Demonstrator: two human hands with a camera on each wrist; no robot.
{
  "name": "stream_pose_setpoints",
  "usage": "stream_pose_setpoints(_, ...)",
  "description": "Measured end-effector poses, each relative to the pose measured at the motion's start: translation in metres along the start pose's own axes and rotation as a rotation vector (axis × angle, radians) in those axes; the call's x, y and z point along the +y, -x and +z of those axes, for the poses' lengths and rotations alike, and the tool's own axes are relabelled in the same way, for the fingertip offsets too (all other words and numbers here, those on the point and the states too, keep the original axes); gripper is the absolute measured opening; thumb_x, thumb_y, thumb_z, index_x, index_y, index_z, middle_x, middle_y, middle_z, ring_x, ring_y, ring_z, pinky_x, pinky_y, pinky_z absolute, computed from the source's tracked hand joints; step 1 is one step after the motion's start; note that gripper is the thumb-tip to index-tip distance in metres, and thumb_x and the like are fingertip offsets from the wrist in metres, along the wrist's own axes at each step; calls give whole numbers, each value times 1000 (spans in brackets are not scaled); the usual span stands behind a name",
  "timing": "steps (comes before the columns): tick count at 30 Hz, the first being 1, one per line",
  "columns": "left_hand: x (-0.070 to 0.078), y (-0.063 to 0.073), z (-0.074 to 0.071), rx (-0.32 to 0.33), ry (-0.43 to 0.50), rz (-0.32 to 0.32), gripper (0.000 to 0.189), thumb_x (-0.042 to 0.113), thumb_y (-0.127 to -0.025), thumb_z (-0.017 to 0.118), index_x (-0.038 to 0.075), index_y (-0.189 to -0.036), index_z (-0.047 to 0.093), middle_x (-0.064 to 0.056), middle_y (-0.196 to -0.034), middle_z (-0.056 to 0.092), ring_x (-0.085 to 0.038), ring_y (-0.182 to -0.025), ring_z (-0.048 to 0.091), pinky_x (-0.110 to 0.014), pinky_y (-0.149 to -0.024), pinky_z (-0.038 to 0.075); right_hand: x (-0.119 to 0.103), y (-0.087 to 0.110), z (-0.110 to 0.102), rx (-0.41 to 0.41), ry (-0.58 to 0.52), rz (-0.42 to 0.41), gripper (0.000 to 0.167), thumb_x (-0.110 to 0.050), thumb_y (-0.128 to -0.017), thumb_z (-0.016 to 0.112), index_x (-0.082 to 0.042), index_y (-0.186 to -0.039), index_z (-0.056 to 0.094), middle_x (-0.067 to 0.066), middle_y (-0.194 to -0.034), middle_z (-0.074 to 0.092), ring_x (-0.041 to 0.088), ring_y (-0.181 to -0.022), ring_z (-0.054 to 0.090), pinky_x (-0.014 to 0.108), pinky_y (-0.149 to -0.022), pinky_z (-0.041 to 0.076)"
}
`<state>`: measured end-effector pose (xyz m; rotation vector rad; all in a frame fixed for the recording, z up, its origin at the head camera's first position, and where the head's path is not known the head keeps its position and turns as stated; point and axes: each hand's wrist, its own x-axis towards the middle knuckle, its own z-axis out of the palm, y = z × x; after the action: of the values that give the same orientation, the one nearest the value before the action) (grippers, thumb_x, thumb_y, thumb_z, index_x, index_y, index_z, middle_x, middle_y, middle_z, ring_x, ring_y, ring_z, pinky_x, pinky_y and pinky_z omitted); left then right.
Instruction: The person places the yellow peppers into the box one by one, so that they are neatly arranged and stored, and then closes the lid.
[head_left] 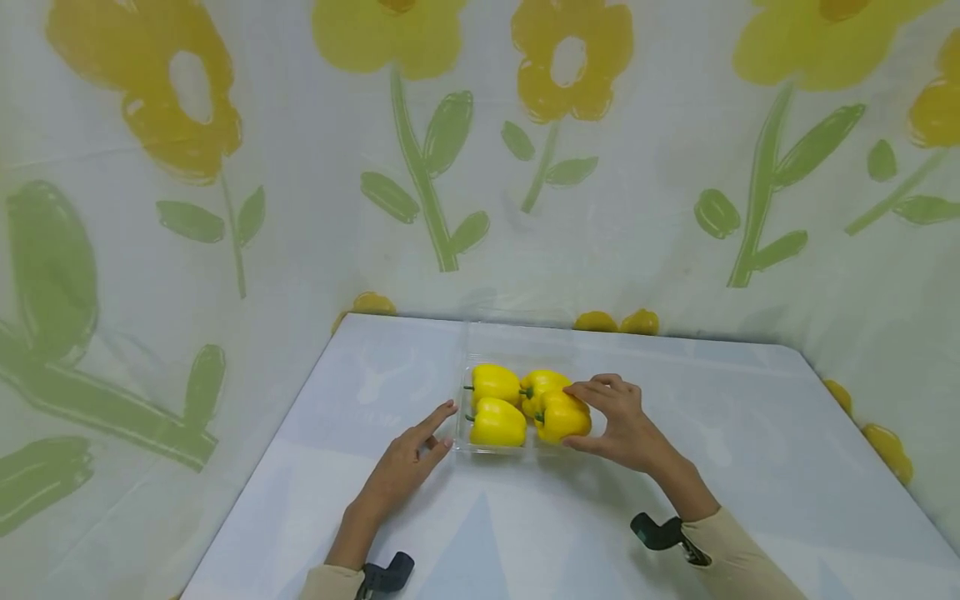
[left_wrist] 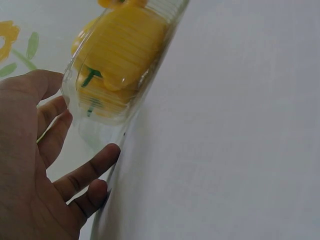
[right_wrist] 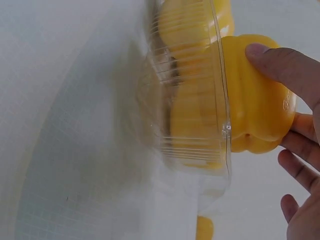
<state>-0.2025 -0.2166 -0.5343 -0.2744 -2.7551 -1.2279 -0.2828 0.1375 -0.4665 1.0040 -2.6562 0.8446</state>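
A yellow bell pepper [head_left: 562, 417] is gripped between the thumb and fingers of my right hand [head_left: 619, 422], at the front right of a clear plastic clamshell box [head_left: 495, 450]. In the right wrist view, the held pepper [right_wrist: 257, 95] sits above the box's rim. Two yellow peppers lie in the left half, one at the back [head_left: 495, 383] and one in front [head_left: 498, 423]. Another pepper [head_left: 542, 384] is at the back right, partly hidden by the held one. My left hand [head_left: 408, 459] has its fingers loosely extended, fingertips at the box's left rim.
The box's clear lid [head_left: 517, 340] is folded back toward the table's far edge. A pale patterned cloth covers the table [head_left: 697, 400]. Behind and beside it hangs a flower-print curtain [head_left: 645, 208]. Each wrist carries a dark camera mount.
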Motion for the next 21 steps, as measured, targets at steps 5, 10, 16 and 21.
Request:
stream_pose_setpoints(5,2,1,3,-7,-5,-15,53,48,-102,54,43,-153,39,27,-151,39,-8,-91,53,-31,-72,44,3,3,2,-8,11,2,70,-38,-71,92,-15,-131,66,5,-129,64,29,-125,39,58,-99,22)
stream_pose_setpoints(10,4,-1,-1,8,-14,-11,54,53,-101,51,43,-153,38,30,-150,37,-9,-92,53,-32,-74,45,5,-1,4,-22,24,-13,70,-42,-73,90,-15,-132,65,4,-131,63,28,-125,40,58,-99,21)
stream_pose_setpoints(16,3,-1,-2,14,-19,-19,52,46,-102,55,45,-152,39,28,-149,40,-9,-91,52,-32,-73,44,5,-4,7,-33,38,-17,70,-45,-73,89,-15,-132,65,4,-131,64,28,-125,41,57,-99,21)
stream_pose_setpoints(21,3,-1,0,7,-28,-16,53,46,-102,54,45,-152,38,28,-150,38,-8,-91,52,-30,-73,45,7,-3,8,-34,29,-31,71,-44,-72,89,-13,-131,66,5,-130,65,29,-124,41,57,-99,21)
